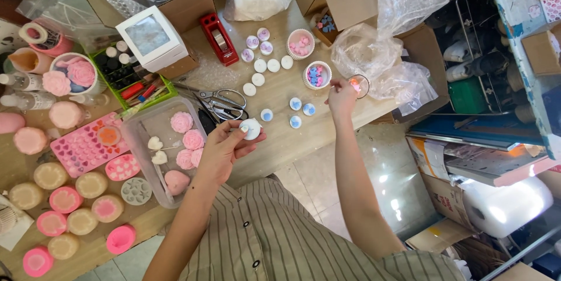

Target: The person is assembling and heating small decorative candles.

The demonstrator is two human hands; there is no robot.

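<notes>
The left hand (225, 146) grips a small round white piece (252, 129) between thumb and fingertips, raised just above the near edge of the worktop (280, 135). The right hand (342, 95) reaches further out, its fingers pinched on what looks like a tiny pink bit (354, 84), though it is too small to be sure. Just beyond that hand stands a small white cup of blue and pink pieces (317, 75). Between the hands lie round white and blue discs (295, 104). Scissors (222, 101) rest just beyond the left hand, with a clear tray of pink flower shapes (153, 135) beside it.
</notes>
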